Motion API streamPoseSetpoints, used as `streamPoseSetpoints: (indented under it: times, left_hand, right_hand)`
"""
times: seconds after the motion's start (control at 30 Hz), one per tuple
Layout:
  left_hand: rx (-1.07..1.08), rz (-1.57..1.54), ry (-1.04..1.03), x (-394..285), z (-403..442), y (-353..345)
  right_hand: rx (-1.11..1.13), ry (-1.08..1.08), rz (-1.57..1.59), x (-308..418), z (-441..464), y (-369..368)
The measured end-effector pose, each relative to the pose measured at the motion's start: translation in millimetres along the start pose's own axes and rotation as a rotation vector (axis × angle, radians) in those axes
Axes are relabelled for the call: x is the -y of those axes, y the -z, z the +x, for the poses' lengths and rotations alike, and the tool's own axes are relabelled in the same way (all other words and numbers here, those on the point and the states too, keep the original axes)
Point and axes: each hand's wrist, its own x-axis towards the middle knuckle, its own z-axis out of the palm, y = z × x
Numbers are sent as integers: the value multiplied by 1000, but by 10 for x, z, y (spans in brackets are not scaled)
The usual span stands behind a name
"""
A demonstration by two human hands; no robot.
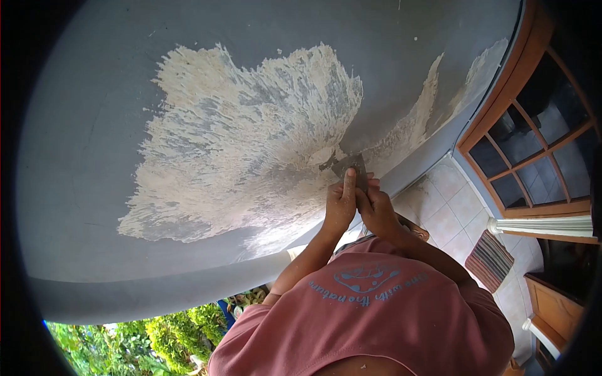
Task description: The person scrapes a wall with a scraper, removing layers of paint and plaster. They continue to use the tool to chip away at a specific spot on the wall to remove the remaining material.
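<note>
A dark, flat scraper (353,164) is held between my two hands, its blade edge at the rough patch on the grey wall (75,163). My left hand (340,203) is closed on it, with the thumb pressed flat along the blade. Close beside it, my right hand (378,210) is closed around the lower part of the same tool; the handle is hidden by the fingers. Pale, scraped plaster (251,131) with a ragged outline spreads over the wall left of and above the blade. A small dark chipped spot (327,164) lies at the blade's left corner.
More peeled strips (429,94) run along the wall to the right. A wooden-framed window (545,147) stands at the right, above a tiled floor (448,207) with a striped mat (490,261). Green plants (182,338) show at the lower left, past the wall's edge.
</note>
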Motion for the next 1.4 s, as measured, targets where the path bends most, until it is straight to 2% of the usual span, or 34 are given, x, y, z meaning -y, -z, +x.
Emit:
streamPoseSetpoints:
  times: [0.1, 0.13, 0.23, 0.37, 0.57, 0.63, 0.77, 0.87, 0.97, 1.07, 1.17, 1.27, 1.37, 1.4]
  left_hand:
    - [-31, 18, -124, -208, 33, -46]
    - [-42, -44, -92, -255, 34, -79]
    - [36, 25, -82, -156, 10, -3]
    - [-18, -4, -48, 29, 29, -5]
    - [-4, -30, -41, -30, -18, -25]
    - [28, 0, 10, -14, -33, 18]
    - [22, -5, -44, 63, 17, 30]
    - [12, -49, -13, 37, -32, 20]
    - [-10, -4, -54, 7, -36, 15]
    - [-30, 19, -138, -32, 19, 21]
    - [-47, -11, -110, -224, 10, -20]
    - [-15, 14, -59, -61, -23, 17]
    - [-30, 37, -113, -103, 3, 23]
    - [-15, 17, -108, -130, -5, 20]
  right_hand:
    - [0, 84, -29, 144, 68, 29]
    - [13, 80, -20, 189, 117, 52]
    - [14, 67, -20, 44, 75, 47]
    - [-58, 49, 33, -66, -12, -41]
    - [53, -68, 1, 57, 16, 58]
    - [24, -58, 30, -66, -38, -1]
    - [41, -49, -39, 46, 6, 46]
    - [114, -170, 67, -34, -34, 66]
    - [112, -158, 80, -145, -53, 20]
    - [-9, 83, 74, 22, 53, -54]
    - [59, -47, 49, 107, 117, 18]
    - [-17, 18, 84, -31, -4, -54]
    - [-65, 124, 25, -43, 37, -99]
    - [-31, 84, 32, -9, 46, -75]
